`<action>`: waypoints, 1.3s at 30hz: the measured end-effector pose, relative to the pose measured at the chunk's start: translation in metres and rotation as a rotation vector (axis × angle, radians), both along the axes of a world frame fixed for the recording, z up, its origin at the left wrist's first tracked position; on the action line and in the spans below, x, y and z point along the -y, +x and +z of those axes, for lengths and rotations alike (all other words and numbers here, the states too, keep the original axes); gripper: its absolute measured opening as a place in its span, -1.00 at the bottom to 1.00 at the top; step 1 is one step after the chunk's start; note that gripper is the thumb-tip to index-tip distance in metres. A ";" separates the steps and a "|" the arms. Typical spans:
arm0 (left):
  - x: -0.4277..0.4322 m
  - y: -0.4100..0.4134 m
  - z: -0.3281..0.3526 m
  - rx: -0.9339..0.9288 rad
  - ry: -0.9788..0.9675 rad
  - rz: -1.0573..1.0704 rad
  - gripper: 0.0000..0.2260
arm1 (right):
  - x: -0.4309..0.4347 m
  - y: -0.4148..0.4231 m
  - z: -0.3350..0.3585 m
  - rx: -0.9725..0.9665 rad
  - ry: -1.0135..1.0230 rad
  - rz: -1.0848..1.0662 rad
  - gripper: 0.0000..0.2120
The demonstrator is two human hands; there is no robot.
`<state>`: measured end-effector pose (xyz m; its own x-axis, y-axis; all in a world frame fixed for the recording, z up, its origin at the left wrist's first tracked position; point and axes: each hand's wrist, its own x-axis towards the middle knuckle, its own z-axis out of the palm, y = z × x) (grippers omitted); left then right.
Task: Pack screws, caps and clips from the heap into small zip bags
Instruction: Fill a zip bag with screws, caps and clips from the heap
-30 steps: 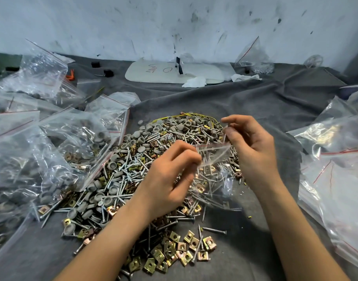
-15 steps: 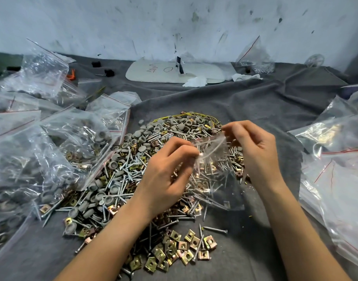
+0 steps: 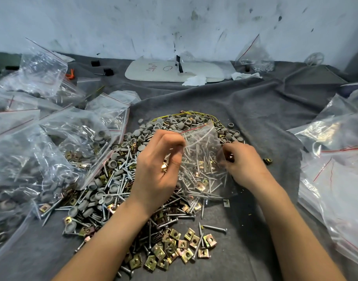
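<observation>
A heap of screws (image 3: 123, 169), grey caps (image 3: 180, 122) and gold clips (image 3: 174, 248) lies on the grey cloth (image 3: 245, 110). Over its middle my left hand (image 3: 158, 169) pinches the left edge of a small clear zip bag (image 3: 200, 140) with a red line at its mouth. A gold clip (image 3: 164, 166) sits tucked under that hand's curled fingers. My right hand (image 3: 245, 163) is low at the heap's right side, beside the bag's right edge. Its fingertips are curled round a gold clip (image 3: 230, 158). The bag hangs slack over the screws.
Large clear bags of caps, clips and screws (image 3: 58, 142) crowd the left side, and more clear bags (image 3: 334, 163) lie on the right. A white board (image 3: 174, 71) and tissue lie at the back by the wall. A stray clip (image 3: 267, 160) lies on the cloth at the right.
My right hand let go of the bag's top edge and dropped to the heap's right side. The bag, held taut before, now hangs slack from my left hand.
</observation>
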<state>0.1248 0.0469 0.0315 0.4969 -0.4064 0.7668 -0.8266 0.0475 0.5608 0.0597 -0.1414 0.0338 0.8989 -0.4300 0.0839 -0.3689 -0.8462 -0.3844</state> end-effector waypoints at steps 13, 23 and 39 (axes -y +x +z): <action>0.002 0.000 -0.002 0.014 0.006 -0.028 -0.89 | 0.002 0.000 0.001 0.180 0.059 0.031 -0.82; 0.001 0.002 -0.003 0.005 0.011 -0.019 -0.89 | -0.003 0.000 -0.001 -0.067 -0.011 0.010 -0.86; 0.005 0.000 -0.007 0.022 0.257 -0.139 -0.84 | -0.017 -0.005 0.015 0.950 0.613 0.226 -0.63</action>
<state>0.1247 0.0422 0.0241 0.4071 -0.6517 0.6400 -0.8342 0.0202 0.5511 0.0549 -0.1244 0.0483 0.6467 -0.4697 0.6009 0.4258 -0.4313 -0.7954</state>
